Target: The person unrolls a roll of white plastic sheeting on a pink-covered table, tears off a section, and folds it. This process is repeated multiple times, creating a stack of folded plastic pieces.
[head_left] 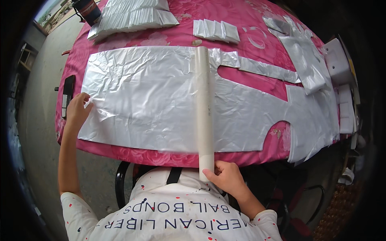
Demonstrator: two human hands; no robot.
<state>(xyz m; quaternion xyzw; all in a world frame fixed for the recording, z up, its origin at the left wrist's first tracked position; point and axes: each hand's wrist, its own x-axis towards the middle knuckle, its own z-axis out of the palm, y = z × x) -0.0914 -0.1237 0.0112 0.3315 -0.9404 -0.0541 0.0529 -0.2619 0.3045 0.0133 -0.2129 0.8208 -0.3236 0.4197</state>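
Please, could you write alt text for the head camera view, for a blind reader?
A person's right hand grips the near end of a pale roll across a silvery sheet; the left hand is at the sheet's left edge. Folded packets lie beyond on pink cloth.

1 L hand [78, 109], 1 R hand [227, 177], 1 roll [204, 104], 1 phone [68, 90], 1 tbl [183, 32], approx. 4 pkts [216, 31] in sm. row

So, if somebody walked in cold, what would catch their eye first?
Probably the big silvery plastic sheet spread across the pink floral tablecloth. Next, the long pale tube lying crosswise over it, its near end in the right hand. Then the pile of folded silvery packets at the tablecloth's far left.
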